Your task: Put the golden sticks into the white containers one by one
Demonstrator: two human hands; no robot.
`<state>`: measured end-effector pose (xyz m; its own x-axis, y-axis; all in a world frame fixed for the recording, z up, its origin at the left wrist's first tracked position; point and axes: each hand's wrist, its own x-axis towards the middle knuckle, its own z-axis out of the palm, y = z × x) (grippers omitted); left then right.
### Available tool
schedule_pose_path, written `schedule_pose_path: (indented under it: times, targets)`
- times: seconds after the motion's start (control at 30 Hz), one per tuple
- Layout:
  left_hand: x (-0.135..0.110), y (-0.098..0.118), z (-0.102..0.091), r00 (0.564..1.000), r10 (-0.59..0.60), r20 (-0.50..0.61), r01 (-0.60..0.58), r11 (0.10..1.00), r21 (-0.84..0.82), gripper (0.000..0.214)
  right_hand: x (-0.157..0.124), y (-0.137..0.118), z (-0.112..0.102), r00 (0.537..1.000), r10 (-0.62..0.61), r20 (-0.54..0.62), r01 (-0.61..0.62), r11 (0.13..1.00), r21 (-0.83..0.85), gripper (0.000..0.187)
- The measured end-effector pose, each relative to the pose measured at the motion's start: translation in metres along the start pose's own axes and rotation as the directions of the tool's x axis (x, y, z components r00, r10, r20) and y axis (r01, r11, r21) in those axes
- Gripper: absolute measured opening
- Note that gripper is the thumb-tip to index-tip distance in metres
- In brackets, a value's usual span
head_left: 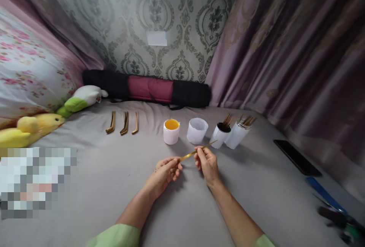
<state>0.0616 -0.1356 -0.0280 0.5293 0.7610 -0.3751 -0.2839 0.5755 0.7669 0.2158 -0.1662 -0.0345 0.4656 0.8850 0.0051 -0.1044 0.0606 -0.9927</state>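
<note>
A thin gold-coloured strip (pixel 188 155), narrowing to a fine tip at its right end, is stretched at a slant between my hands above the grey sheet. My left hand (pixel 163 171) pinches its lower left end between thumb and fingers. Farther along, my right hand (pixel 207 162) closes thumb and fingertips on it near the tip. Just beyond my hands stand a white cup with yellow inside (pixel 171 133) and a translucent white cup (pixel 197 131). To their right, a tilted white container with a dark inside (pixel 220 136) and another white container (pixel 237 136) hold thin brownish sticks.
Several bent gold-brown pieces (pixel 124 123) lie in groups at the left. Plush toys (pixel 37 127) rest by the floral fabric. A black and maroon long bag (pixel 149 88) lies against the wall. At right are a black phone (pixel 296 157) and a blue strip (pixel 326 193).
</note>
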Motion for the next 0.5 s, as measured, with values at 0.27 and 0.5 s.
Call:
schedule_pose_path:
  times: [0.27, 0.5]
  targets:
    - [-0.002, 0.001, 0.002, 1.0, -0.019, -0.015, 0.019, 1.0, 0.008, 0.023, 0.006, 0.0, -0.01, 0.998, -0.001, -0.061, 0.004, 0.998, 0.059, 0.032]
    - [0.001, 0.0, -0.001, 1.0, -0.024, -0.016, 0.024, 1.0, 0.001, 0.023, 0.011, -0.002, -0.018, 0.992, 0.003, -0.129, 0.017, 0.988, 0.155, 0.035]
